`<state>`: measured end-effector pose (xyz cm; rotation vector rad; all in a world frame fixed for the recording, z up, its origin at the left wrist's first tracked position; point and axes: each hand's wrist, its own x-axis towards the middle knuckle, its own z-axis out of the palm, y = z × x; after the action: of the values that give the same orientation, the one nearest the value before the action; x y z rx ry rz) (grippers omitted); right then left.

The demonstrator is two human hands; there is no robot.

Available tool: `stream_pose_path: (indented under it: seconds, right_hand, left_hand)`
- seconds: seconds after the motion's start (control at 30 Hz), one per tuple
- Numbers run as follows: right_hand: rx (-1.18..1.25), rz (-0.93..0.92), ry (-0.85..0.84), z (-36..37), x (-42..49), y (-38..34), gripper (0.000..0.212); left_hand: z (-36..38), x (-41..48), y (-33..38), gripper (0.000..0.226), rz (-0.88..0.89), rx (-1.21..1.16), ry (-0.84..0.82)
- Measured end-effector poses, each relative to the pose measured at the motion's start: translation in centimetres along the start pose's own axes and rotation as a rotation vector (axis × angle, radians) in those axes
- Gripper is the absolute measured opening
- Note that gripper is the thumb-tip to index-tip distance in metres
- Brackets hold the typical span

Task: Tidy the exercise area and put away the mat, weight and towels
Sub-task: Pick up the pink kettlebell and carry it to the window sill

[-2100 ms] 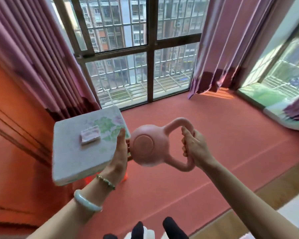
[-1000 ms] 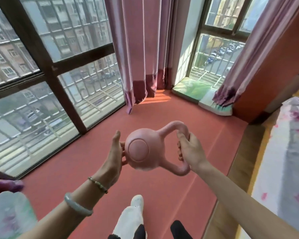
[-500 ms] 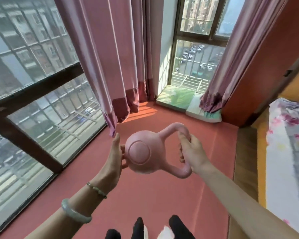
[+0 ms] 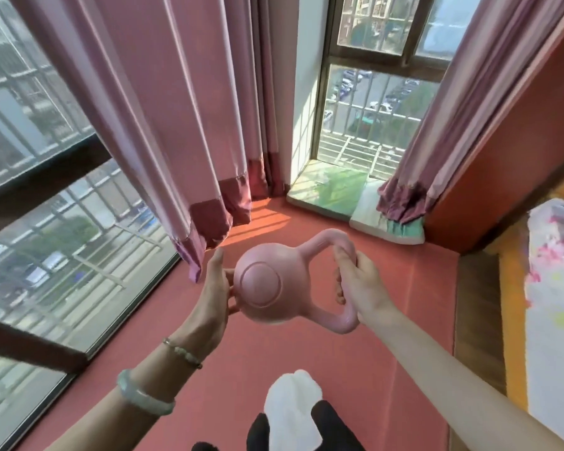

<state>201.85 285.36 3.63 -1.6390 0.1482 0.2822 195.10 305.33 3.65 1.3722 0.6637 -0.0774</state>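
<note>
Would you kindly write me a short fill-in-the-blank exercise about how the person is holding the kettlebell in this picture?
The right hand grips the kettlebell by its ____.
The pale green bangle sits on the ____ wrist.
The kettlebell's colour is ____.
Missing words: handle; left; pink.

Both arms reach forward and inward, forearms bare. The right grip curls round the handle of the weight. The left grip presses flat against its side, thumb pointing up.
</note>
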Motion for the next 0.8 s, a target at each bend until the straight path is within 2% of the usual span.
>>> stream_pose_path:
  seconds: [0.33,0.53,0.8]
  right_hand:
    - [-0.003,-0.020,-0.012,-0.8,18.1,-6.4,0.029]
    - [0.039,-0.012,0.004,-0.6,27.3,-9.1,0.026]
    - [-0.001,-0.074,0.107,1.4,41.2,-13.0,0.028]
  left_hand:
    - [7.0,15.2,9.1,0.081,-0.002,-0.044,0.043]
    - [9.9,23.9,14.0,0.079,-0.002,-0.017,-0.016]
    - [12.6,38.8,21.8,0.080,-0.002,0.048,-0.113]
